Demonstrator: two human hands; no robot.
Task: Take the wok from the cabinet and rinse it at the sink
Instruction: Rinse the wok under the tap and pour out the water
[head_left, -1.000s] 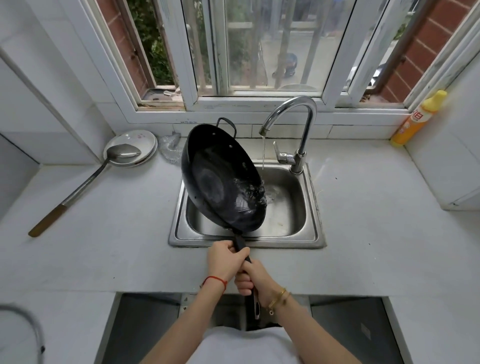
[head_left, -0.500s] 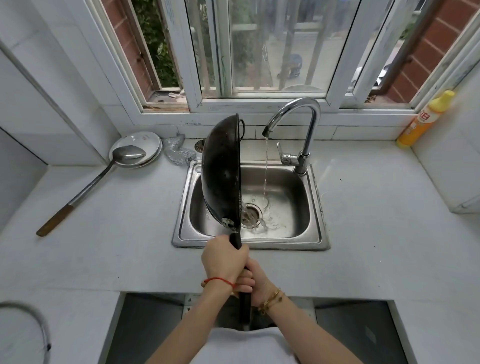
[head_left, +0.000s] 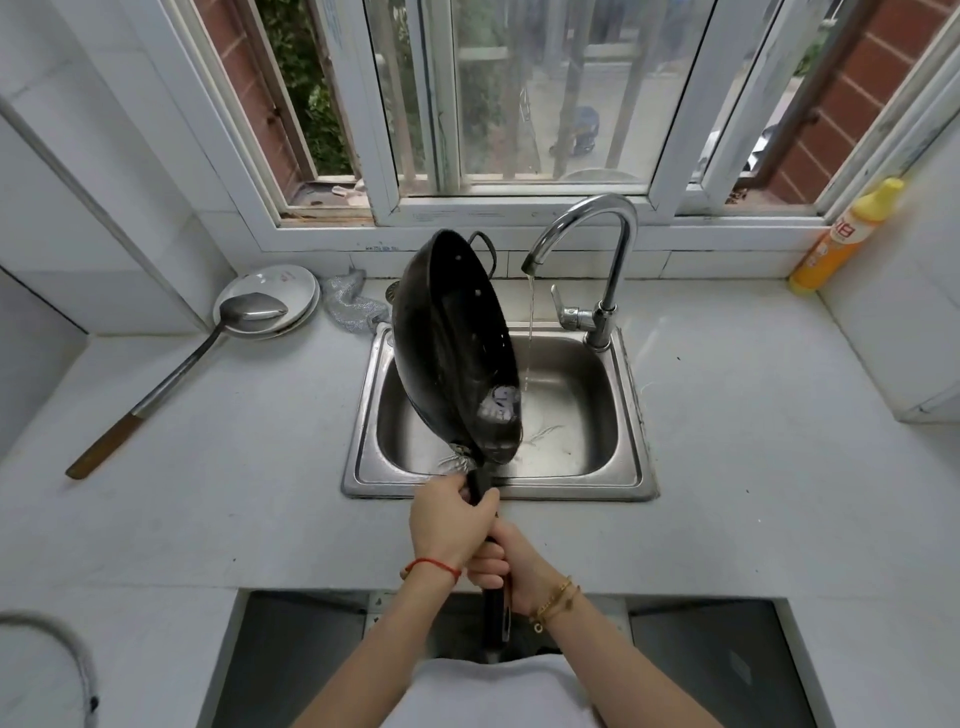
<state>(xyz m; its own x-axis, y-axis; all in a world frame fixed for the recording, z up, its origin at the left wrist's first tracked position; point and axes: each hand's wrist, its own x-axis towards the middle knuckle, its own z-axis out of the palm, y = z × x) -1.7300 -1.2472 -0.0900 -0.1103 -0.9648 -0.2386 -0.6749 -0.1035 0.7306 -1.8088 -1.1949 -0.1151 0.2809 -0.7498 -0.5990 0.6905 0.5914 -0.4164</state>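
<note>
The black wok (head_left: 457, 348) hangs tilted steeply over the steel sink (head_left: 631, 415), its inside turned right toward the water. Both hands grip its long black handle: my left hand (head_left: 447, 519) is nearer the bowl, and my right hand (head_left: 501, 564) sits just behind it. A thin stream of water falls from the curved faucet (head_left: 597, 239) and passes just right of the wok's rim. Water drips from the wok's low edge into the basin.
A long metal ladle (head_left: 182, 364) rests with its bowl on a white plate (head_left: 280, 280) at the left of the counter. A crumpled silver cloth (head_left: 348, 306) lies behind the sink. A yellow bottle (head_left: 847, 234) stands at the right wall.
The wok was first open toward the stream, then turned edge-on, and now has rolled back so its inside faces right. Both hands kept their grip on the handle.
</note>
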